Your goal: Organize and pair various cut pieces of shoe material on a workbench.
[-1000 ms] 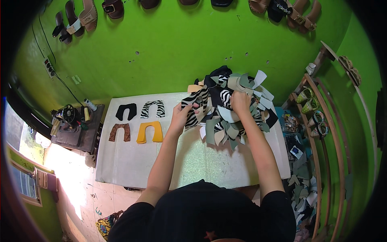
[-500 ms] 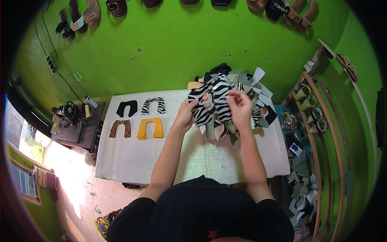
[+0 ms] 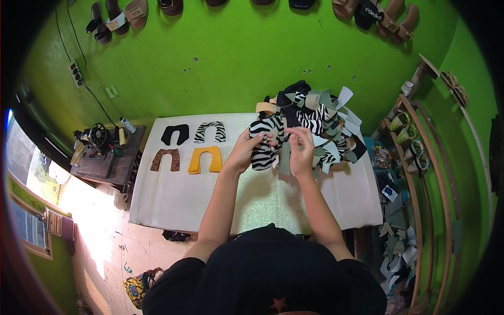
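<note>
My left hand grips a zebra-striped fabric piece, its thumb on top, at the left front of a heap of scraps. Close by on the right, my right hand is raised with bent fingers drawn together; anything between them is hidden. Behind both hands rises the heap of scraps, mixing grey-green, black, white, tan and zebra-striped pieces. Left of the hands lie four-cornered rows of arch-shaped pieces: black, zebra-striped, brown patterned and yellow.
The pieces rest on a white-covered table against a green wall. A sewing machine stands on a small dark table at left. A wooden rack with sandals is at right, beside more scraps. Sandals hang along the wall.
The right hand has moved down and left, and the striped piece it held up no longer shows in it. The left hand still grips its striped piece. The view has shifted slightly.
</note>
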Available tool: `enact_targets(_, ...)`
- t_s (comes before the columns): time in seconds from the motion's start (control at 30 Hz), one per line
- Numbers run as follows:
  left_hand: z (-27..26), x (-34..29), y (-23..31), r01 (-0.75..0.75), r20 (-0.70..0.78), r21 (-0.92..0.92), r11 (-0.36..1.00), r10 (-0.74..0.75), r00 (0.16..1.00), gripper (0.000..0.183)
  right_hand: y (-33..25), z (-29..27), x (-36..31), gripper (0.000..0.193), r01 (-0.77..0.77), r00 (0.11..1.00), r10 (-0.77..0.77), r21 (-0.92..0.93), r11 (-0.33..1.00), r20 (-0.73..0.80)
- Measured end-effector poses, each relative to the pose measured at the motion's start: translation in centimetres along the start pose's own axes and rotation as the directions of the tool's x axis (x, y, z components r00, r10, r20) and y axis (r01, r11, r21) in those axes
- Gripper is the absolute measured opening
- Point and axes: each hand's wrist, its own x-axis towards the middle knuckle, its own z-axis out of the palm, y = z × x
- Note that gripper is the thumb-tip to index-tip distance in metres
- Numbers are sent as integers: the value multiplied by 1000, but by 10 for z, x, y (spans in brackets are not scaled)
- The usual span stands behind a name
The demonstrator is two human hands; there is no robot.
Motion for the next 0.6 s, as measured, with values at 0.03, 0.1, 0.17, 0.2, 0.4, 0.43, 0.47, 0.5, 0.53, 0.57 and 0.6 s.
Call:
enact_targets(0.03,-3,-3,3,-6,-3,-2,1000,6,1000,16,3,0,3,31,5,1000,-5,1,1000,5)
enact_targets(0.1,-5,-15,14,95,138,-70,993,-85,987,17,11,-2,8,58,114,993,-109,-91,989,52)
enact_targets(0.17,-10,-24,22,97,155,-81,992,-84,984,17,10,0,8,88,-29,953,37,-30,999,302)
enact_targets(0.2,-16,-28,25,112,168,-71,991,-99,981,18,11,7,5,86,-61,949,67,-30,998,308)
enact_targets(0.4,-52,-42,42,124,84,72,990,-130,988,17,0,44,3,65,-94,953,61,99,991,297)
enact_targets(0.43,-58,-44,46,121,74,72,990,-127,989,17,-1,51,3,61,-71,952,54,46,996,300)
enact_targets(0.47,-61,-48,51,132,-1,142,981,-134,991,16,-13,55,2,57,-85,950,71,32,996,303)
enact_targets(0.5,-66,-51,56,148,-76,210,966,-135,988,16,-12,63,1,57,-86,948,70,40,995,310)
enact_targets(0.53,-73,-53,59,137,-99,249,959,-115,988,16,-10,72,0,56,-56,952,50,9,998,302)
enact_targets(0.57,-83,-53,60,133,-105,252,959,-110,988,16,-9,81,0,55,-22,956,27,-23,1000,293)
enact_targets(0.6,-95,-54,59,108,-98,289,951,-82,992,16,-11,89,-1,52,-135,936,106,62,989,335)
